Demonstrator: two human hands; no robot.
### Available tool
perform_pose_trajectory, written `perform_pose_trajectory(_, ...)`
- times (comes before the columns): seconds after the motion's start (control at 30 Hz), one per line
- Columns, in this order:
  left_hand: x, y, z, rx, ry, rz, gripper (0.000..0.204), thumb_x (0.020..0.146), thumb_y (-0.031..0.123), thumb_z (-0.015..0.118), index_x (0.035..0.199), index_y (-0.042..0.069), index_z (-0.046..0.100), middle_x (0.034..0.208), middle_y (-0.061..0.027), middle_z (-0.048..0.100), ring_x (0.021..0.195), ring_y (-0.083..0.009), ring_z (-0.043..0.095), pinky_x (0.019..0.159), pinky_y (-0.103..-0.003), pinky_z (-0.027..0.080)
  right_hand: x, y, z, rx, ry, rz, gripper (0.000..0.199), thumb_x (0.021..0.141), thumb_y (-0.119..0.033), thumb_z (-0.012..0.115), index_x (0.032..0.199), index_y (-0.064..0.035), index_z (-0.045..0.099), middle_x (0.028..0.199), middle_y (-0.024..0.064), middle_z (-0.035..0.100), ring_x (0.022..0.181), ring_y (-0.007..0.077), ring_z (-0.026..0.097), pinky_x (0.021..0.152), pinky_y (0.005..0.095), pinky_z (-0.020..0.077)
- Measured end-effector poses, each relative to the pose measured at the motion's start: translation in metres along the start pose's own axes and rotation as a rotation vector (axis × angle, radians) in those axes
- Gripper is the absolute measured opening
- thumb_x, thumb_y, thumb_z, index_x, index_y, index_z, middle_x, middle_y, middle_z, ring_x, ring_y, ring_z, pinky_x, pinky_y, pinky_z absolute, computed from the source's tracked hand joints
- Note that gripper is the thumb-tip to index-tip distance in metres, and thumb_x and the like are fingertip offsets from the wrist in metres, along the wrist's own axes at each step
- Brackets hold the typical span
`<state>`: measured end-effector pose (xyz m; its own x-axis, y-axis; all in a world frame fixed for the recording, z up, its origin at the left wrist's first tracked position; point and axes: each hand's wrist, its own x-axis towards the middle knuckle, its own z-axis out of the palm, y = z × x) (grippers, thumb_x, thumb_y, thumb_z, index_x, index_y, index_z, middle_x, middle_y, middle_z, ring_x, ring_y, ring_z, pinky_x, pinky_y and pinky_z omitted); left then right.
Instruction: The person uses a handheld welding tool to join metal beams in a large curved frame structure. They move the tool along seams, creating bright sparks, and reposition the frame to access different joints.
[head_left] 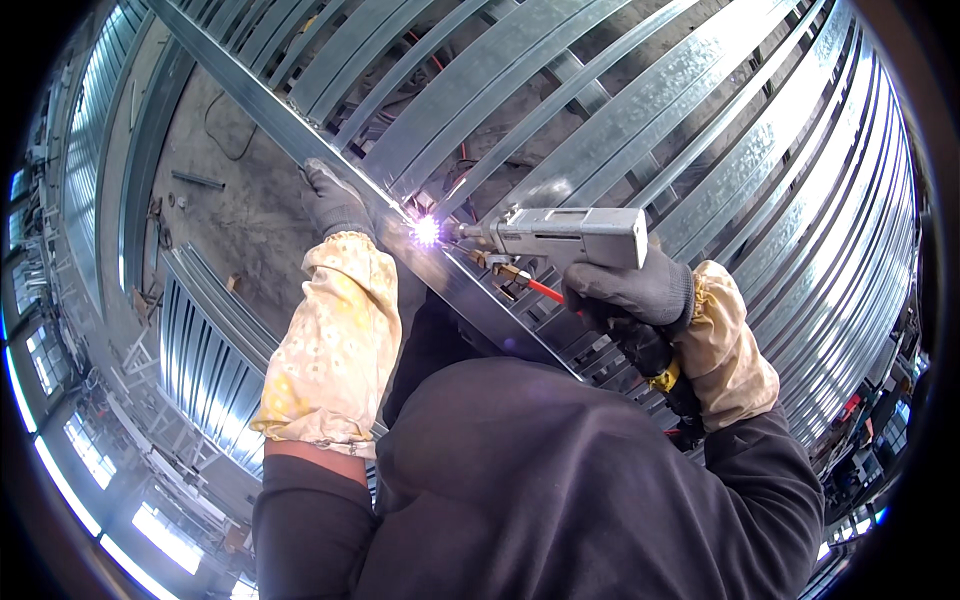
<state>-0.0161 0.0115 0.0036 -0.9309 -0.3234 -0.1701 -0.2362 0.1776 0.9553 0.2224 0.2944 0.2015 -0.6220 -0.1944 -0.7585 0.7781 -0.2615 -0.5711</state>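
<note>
My right hand (640, 287), in a dark grey glove, is wrapped round the grip of a silver-bodied welding gun (575, 232). A red hose (543, 290) and a brass fitting (492, 265) run beneath the gun. At its nozzle a bright violet-white welding spark (426, 231) glows on a long galvanized steel beam (258, 103), where a slat meets it. My left hand (336, 198), also gloved, grips the beam's left edge a little beyond the spark, its fingertips partly hidden. Pale patterned sleeve covers (335, 335) reach over both forearms.
Several parallel galvanized slats (640, 130) fan out ahead and to the right, with gaps between them. A stack of metal profiles (205, 350) lies at the left. On the concrete floor (225, 215) are a thin cable (222, 140) and a short metal bar (198, 180).
</note>
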Motion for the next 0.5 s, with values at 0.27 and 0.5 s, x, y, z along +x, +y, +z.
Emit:
perform_pose_trajectory(0.27,-0.001,0.001,0.002,-0.092,0.003,-0.005,0.051,0.103,0.035,0.046,0.131,-0.006,0.050,0.129,-0.0231,0.058,0.117,-0.0305,0.059,0.098,-0.032,0.047,-0.004,0.002,0.000,-0.022,0.019,0.027,0.038,0.091,-0.034,0.067,0.110,-0.0016,0.063,0.072,0.0022,0.065,0.052,0.0056,0.056,0.045,0.0215,0.0452)
perform_pose_trajectory(0.5,-0.014,0.021,0.008,-0.112,-0.004,-0.055,0.052,0.104,0.035,0.042,0.136,-0.005,0.047,0.136,-0.0203,0.054,0.125,-0.0278,0.054,0.105,-0.031,0.042,-0.007,0.005,0.001,-0.023,-0.006,-0.037,0.042,0.090,-0.033,0.068,0.118,-0.0024,0.060,0.081,0.0035,0.068,0.056,0.0055,0.057,0.048,0.0207,0.0460)
